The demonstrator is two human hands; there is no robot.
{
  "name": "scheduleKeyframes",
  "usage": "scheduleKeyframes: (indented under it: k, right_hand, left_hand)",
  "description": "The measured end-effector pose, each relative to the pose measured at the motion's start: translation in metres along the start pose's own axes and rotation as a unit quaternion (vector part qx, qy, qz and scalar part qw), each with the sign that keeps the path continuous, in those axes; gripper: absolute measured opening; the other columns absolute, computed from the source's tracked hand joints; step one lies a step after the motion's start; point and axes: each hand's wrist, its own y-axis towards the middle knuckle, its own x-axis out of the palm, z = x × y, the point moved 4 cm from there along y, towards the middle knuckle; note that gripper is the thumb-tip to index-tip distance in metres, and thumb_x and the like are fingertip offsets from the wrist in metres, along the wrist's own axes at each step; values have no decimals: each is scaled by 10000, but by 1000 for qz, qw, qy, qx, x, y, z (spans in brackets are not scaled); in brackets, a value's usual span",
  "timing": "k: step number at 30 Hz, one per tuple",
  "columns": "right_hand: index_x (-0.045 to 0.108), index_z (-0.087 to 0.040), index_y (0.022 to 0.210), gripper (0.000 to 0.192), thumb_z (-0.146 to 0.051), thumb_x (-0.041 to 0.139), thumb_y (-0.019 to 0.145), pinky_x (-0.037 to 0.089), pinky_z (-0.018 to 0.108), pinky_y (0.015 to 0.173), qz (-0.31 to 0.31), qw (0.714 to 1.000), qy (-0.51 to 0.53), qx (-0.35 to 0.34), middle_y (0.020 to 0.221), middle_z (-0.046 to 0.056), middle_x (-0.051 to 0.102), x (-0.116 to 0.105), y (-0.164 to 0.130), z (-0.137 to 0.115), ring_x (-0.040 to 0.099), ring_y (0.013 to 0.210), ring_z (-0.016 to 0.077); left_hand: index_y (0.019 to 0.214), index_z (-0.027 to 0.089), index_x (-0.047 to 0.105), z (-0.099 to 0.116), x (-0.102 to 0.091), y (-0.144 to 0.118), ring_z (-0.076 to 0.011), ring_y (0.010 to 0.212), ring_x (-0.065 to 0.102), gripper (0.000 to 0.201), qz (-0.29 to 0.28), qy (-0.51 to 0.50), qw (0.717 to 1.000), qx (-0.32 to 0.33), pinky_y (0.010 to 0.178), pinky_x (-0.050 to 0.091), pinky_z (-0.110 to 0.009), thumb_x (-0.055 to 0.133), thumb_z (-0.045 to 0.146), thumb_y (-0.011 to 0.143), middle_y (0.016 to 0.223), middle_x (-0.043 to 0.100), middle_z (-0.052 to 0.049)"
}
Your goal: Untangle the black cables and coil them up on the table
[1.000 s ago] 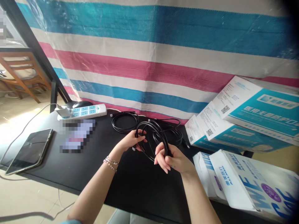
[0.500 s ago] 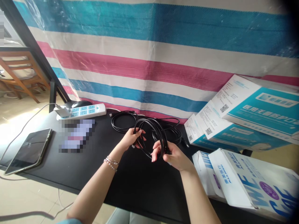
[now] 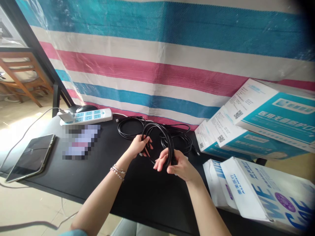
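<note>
While the striped tarp [image 3: 157, 65] fills the far side, your black table [image 3: 73, 177] carries stacked blue-and-white boxes [image 3: 265, 121] at the right, a tablet [image 3: 31, 157] near the left edge and a white power strip [image 3: 86, 117] far left. More black cables [image 3: 130, 126] lie on the table behind your hands. Between your hands, above the table's middle, you hold a coiled black cable [image 3: 159, 139]: your left hand [image 3: 140, 147] pinches its left side, your right hand [image 3: 176, 165] grips its right side, fingers curled around the strands
</note>
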Motion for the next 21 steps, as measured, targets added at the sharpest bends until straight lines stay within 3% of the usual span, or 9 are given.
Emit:
scheduleKeyframes:
  k: [5, 9, 13, 17, 19, 21]
  right_hand:
    - [546, -183, 700, 166, -248, 699, 689, 415, 392, 789, 52, 997, 58, -13, 473, -91, 463, 3, 2, 2, 460, 428, 88]
    - [553, -191, 671, 115, -197, 664, 700, 398, 326, 663, 88, 991, 101, -23, 454, -100, 404, 0, 2, 5, 321, 392, 57]
    - [579, -193, 657, 95, -178, 656, 709, 382, 320, 636, 58, 992, 105, -26, 436, -94, 406, 1, 1, 5, 300, 388, 59]
    - [594, -195, 652, 96, -178, 666, 713, 384, 327, 657, 25, 993, 111, -28, 419, -98, 407, 3, -1, 4, 313, 379, 57]
    - [589, -196, 651, 104, -192, 671, 717, 388, 328, 673, 20, 993, 115, -31, 423, -99, 419, 3, -1, 3, 326, 372, 55]
    - [577, -197, 652, 122, -218, 678, 718, 395, 336, 701, 19, 992, 117, -37, 418, -104, 418, 3, 0, 2, 344, 362, 55]
  left_hand:
    - [818, 133, 503, 2, 1, -1, -115, 354, 569, 201, 2, -11, 1000, 1, 294, 385, -181, 442, 320, 861, 657, 660, -38]
    - [814, 132, 513, 5, 1, -1, -113, 380, 576, 257, -8, -12, 1000, 23, 319, 410, -189, 485, 386, 836, 673, 660, -43]
    - [816, 125, 527, 4, 3, -2, -122, 500, 624, 312, -46, -39, 997, 43, 425, 465, -196, 593, 425, 760, 709, 662, -56]
    - [889, 127, 526, 3, 9, -5, -184, 698, 669, 367, -130, -164, 978, 21, 586, 521, -267, 649, 426, 715, 806, 658, -79]
    - [830, 136, 508, 6, 13, -7, -187, 674, 665, 340, -166, -222, 961, 14, 630, 529, -306, 655, 418, 711, 689, 607, -21]
    - [715, 149, 460, 8, 16, -8, -133, 555, 619, 313, -165, -259, 951, 18, 643, 532, -321, 650, 399, 720, 549, 484, 54]
